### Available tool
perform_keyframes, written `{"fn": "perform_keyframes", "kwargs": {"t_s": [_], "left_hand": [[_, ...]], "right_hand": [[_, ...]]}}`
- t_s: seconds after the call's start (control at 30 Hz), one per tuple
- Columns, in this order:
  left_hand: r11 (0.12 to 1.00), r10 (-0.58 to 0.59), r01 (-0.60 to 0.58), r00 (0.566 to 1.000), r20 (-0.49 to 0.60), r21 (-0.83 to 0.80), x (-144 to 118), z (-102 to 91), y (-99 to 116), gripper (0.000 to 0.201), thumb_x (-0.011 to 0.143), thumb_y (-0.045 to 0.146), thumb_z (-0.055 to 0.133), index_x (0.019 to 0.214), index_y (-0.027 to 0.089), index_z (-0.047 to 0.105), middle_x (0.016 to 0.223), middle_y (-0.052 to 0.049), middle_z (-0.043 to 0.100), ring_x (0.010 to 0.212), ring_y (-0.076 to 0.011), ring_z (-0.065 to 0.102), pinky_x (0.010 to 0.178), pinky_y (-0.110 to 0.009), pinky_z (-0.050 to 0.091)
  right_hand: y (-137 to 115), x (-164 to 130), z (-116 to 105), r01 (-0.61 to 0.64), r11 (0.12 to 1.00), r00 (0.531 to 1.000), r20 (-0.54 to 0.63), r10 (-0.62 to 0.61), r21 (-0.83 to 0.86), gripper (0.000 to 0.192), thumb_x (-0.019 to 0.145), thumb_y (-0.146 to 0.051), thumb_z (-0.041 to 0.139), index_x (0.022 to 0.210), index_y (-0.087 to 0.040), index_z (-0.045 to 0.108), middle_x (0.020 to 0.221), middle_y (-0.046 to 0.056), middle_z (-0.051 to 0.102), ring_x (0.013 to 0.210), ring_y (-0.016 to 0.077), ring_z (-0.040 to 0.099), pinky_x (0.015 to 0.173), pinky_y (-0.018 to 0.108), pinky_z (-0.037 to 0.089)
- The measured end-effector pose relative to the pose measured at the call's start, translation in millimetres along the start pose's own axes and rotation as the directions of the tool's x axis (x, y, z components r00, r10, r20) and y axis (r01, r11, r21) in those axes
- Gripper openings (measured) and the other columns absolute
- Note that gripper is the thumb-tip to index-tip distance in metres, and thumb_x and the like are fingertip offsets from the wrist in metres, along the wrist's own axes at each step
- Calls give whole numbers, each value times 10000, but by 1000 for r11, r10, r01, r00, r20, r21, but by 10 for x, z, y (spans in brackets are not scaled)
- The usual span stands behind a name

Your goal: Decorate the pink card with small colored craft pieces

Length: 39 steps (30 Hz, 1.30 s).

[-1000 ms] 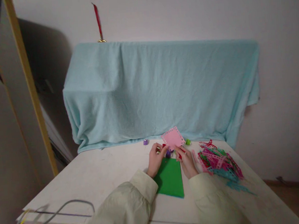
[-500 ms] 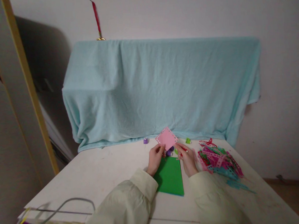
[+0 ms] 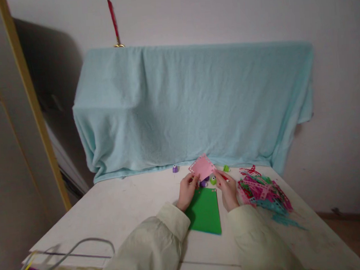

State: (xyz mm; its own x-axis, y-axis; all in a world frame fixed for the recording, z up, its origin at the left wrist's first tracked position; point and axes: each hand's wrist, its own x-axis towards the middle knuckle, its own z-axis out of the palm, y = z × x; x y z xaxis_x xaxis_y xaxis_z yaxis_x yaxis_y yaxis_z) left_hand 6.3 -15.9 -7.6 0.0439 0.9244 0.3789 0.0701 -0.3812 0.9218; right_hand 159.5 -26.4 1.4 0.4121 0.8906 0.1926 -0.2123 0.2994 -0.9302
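Observation:
A pink paper square point(image 3: 203, 168) with a row of small cut-outs along its edges is held up, turned on its corner. My left hand point(image 3: 187, 190) pinches its lower corner between thumb and fingers. At the right corner, my right hand point(image 3: 227, 189) closes on the paper. Something slim and red point(image 3: 225, 178) shows in that hand, mostly covered by the fingers. Below the hands lies a stack of paper with a green sheet point(image 3: 204, 211) on top. Small purple craft punches point(image 3: 203, 183) and a green punch point(image 3: 213, 180) sit just behind the stack.
A heap of punched paper strips point(image 3: 264, 191), pink, red, green and teal, lies at the right of the white table point(image 3: 136, 212). Another purple punch point(image 3: 175, 168) and a green one point(image 3: 226, 168) stand near the light blue cloth point(image 3: 196, 105). A grey cable point(image 3: 82, 240) loops at front left.
The pink square has tilted and shifted slightly right. My right hand has moved a little to the right, uncovering the green punch. My left hand stays nearly in place.

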Motion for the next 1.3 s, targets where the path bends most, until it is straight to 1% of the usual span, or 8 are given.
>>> {"fn": "perform_keyframes", "kwargs": {"t_s": [0.13, 0.4, 0.57, 0.87, 1.03, 1.17, 1.3], "left_hand": [[1000, 21, -21, 1000, 5, 3, -9, -1, 13, 400, 835, 508, 490, 658, 152, 530, 546, 24, 511, 514, -105, 492, 507, -203, 354], [1000, 12, -12, 1000, 26, -8, -6, 2, -5, 371, 847, 482, 487, 688, 151, 533, 552, 22, 519, 514, -106, 494, 507, -201, 359], [1000, 15, -15, 999, 37, -6, -5, 4, -5, 371, 849, 478, 485, 684, 150, 537, 554, 19, 528, 517, -107, 498, 515, -203, 366], [999, 34, -33, 997, 71, -9, -9, 5, 26, 380, 855, 472, 480, 661, 150, 537, 547, 23, 523, 507, -102, 490, 522, -206, 373], [1000, 20, -19, 997, 81, -17, -4, 17, -2, 385, 849, 484, 482, 660, 154, 536, 554, 24, 528, 498, -100, 491, 511, -207, 370], [999, 1, 2, 997, 82, -34, -3, 24, -22, 383, 840, 495, 489, 668, 156, 536, 552, 24, 531, 490, -101, 492, 503, -210, 373], [999, -7, 10, 998, 60, -41, -4, 18, -19, 389, 836, 502, 491, 664, 156, 535, 547, 21, 534, 494, -105, 499, 503, -212, 376]], "right_hand": [[32, 12, -8, -6, 1000, 1000, -5, 6, 28, 370, 668, -408, 730, 885, -113, 680, 513, -58, 420, 463, 56, 302, 425, 201, 206], [61, 20, -25, 13, 999, 1000, 3, -13, 31, 327, 699, -393, 711, 858, -110, 673, 537, -57, 390, 479, 51, 285, 425, 194, 195], [55, 21, -27, 11, 1000, 1000, 6, -11, 0, 329, 689, -393, 717, 859, -114, 673, 545, -51, 412, 484, 53, 295, 424, 190, 202], [5, 4, 2, 30, 999, 999, -45, -30, -11, 351, 648, -437, 721, 779, -116, 668, 511, -56, 419, 453, 52, 291, 413, 195, 200], [-8, 3, 11, 46, 998, 997, -66, -48, -30, 376, 630, -464, 721, 737, -109, 659, 501, -42, 441, 448, 63, 308, 412, 207, 212], [-3, 4, 8, 39, 999, 998, -38, -40, -18, 331, 678, -439, 701, 768, -124, 653, 514, -55, 409, 453, 59, 291, 419, 200, 194], [-16, -9, 3, 30, 999, 1000, 1, -30, 22, 328, 717, -450, 670, 659, -137, 592, 508, -57, 383, 451, 58, 284, 415, 200, 179]]}}
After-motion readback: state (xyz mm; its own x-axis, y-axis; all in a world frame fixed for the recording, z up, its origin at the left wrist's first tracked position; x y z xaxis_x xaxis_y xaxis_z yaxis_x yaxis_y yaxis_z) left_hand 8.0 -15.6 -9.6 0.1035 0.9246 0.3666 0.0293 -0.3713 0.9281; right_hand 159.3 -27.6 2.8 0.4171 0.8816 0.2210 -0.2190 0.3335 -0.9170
